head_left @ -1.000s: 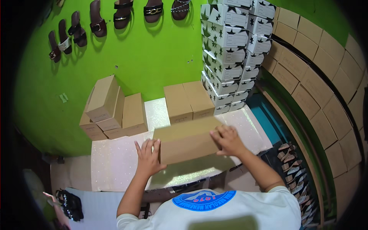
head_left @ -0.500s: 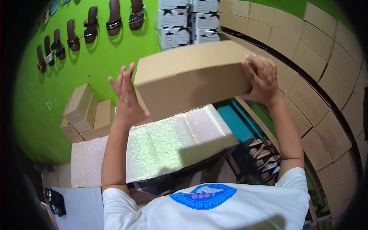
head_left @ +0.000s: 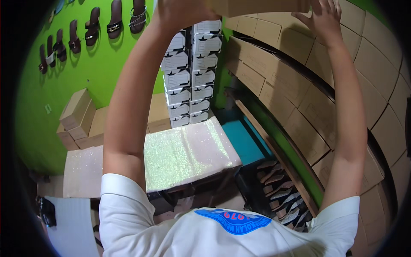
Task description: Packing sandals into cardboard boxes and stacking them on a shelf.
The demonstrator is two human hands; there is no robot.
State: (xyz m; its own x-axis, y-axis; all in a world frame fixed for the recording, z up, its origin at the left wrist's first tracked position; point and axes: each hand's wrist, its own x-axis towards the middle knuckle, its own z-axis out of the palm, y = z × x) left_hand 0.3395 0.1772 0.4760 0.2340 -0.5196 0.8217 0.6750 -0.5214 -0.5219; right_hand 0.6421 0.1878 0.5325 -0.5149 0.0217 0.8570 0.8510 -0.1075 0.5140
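Note:
High at the top edge, a brown cardboard box [head_left: 267, 7] is raised between my two hands, its upper part cut off by the picture's edge. My left hand [head_left: 184, 15] is at its left end, partly cropped, with most of its fingers out of sight. At the right end, my right hand [head_left: 326, 21] grips the box's side, its thumb stretched along the lower edge. Both arms reach up and away from me. Below them lies a table with a shimmering, glittery cover [head_left: 184, 154].
White boxes with black stars [head_left: 177, 78] stand stacked against the green wall. Brown boxes [head_left: 295, 90] fill shelves on the right; more brown boxes [head_left: 77, 109] sit at the left. Sandals [head_left: 114, 21] hang on the wall. Several shoes [head_left: 282, 192] lie beside a wooden rail [head_left: 274, 147].
Both hands have lifted the brown box up and to the right, to the picture's top edge. The left hand, earlier spread beside the box's left end, is now against it.

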